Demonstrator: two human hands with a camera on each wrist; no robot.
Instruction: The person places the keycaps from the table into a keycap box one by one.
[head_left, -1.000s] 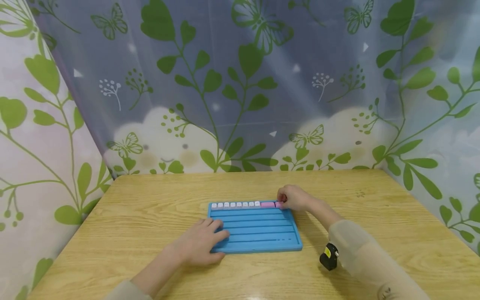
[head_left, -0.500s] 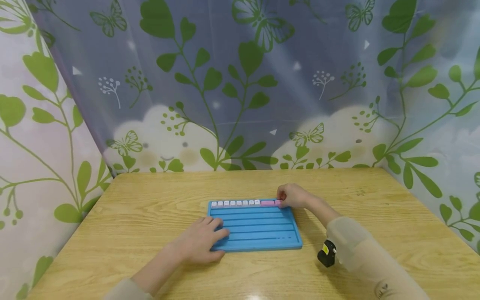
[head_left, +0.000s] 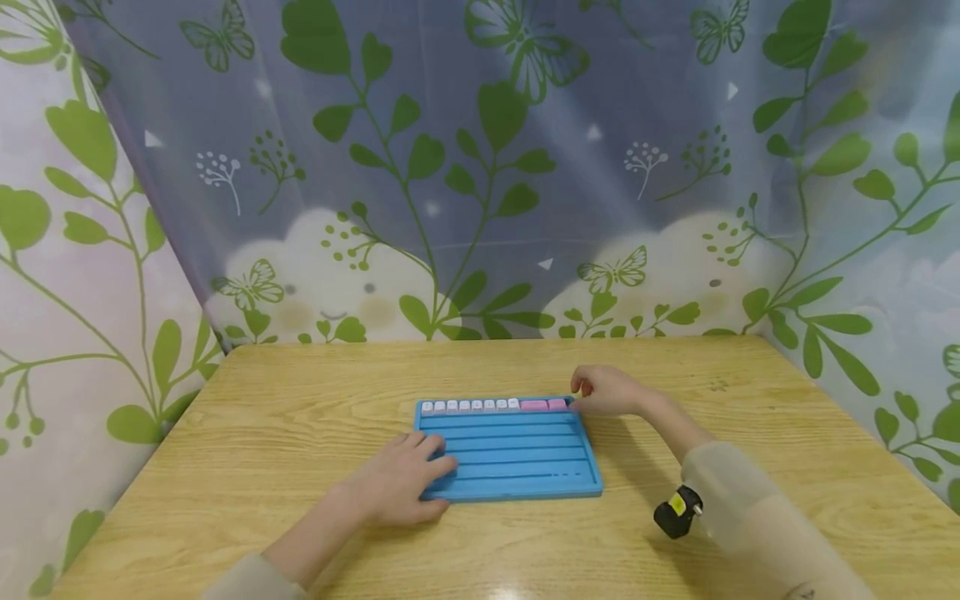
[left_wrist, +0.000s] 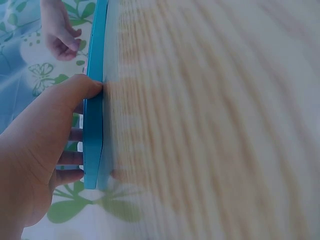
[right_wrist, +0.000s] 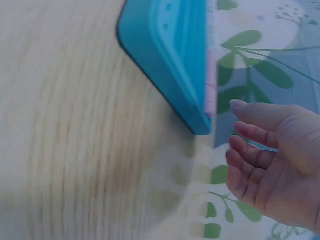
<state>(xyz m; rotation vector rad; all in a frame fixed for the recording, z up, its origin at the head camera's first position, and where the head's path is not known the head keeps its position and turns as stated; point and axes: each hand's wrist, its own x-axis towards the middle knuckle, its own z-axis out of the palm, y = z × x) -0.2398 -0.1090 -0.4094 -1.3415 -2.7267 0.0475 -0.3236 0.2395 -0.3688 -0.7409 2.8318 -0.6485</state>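
Note:
A blue keyboard-shaped board (head_left: 510,457) with long ridged rows lies on the wooden table. Along its back row sit several white keycaps (head_left: 470,407) and, at the right end, pink keycaps (head_left: 534,406). My left hand (head_left: 405,479) rests spread over the board's front left corner. In the left wrist view the thumb of my left hand (left_wrist: 50,115) presses the board's front edge, and its fingers reach over the top. My right hand (head_left: 611,392) is just off the back right corner, beside the last pink keycap. Its fingers are loosely bent with nothing between them in the right wrist view.
The wooden table (head_left: 315,392) runs back to a leaf-and-butterfly patterned curtain (head_left: 480,167), with more curtain at both sides. A small black device (head_left: 677,512) with a yellow label hangs by the right sleeve (head_left: 757,508).
My right hand has let go of the pink keycap at the end of the back row and moved a little right, uncovering it. My left hand and the board stay in place.

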